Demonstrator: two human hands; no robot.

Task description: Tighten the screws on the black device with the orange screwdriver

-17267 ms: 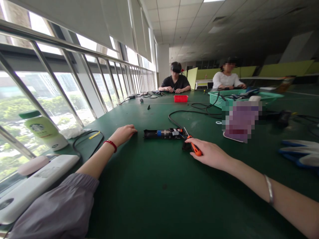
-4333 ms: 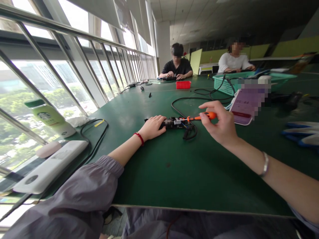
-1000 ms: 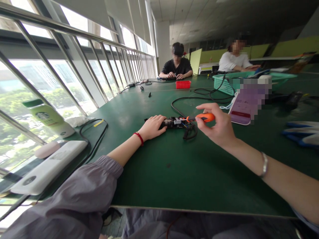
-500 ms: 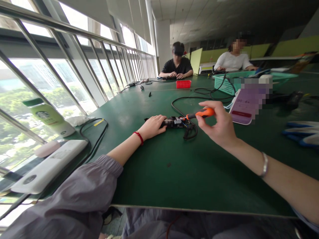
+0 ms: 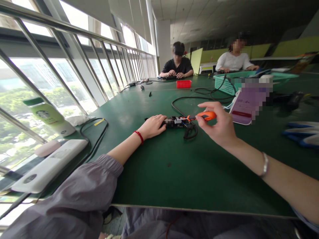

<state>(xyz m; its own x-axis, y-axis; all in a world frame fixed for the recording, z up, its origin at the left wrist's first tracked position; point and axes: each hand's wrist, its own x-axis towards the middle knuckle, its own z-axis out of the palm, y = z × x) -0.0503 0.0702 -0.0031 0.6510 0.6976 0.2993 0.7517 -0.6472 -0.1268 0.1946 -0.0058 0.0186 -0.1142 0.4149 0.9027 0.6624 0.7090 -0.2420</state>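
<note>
On the green table lies a black device (image 5: 171, 122) with exposed inner parts and thin coloured wires; its kind I cannot make out. My left hand (image 5: 153, 126) is closed over its left end and holds it against the table. Between thumb and fingers of my right hand (image 5: 219, 122) is a screwdriver (image 5: 208, 116) with an orange and black handle. Its thin shaft points left, and its tip is at the open part of the device. A black cable (image 5: 191, 135) loops beside the device's right end.
A phone (image 5: 245, 106) stands tilted at the right, near blue-and-white gloves (image 5: 302, 133). Behind are a green basket (image 5: 224, 83) and a red tray (image 5: 183, 84). A bottle (image 5: 48, 116) and white power bank (image 5: 51, 166) sit left. Two people work at the far side.
The screwdriver's handle has dipped slightly, so the tool lies flatter. My left hand and the device stay in place.
</note>
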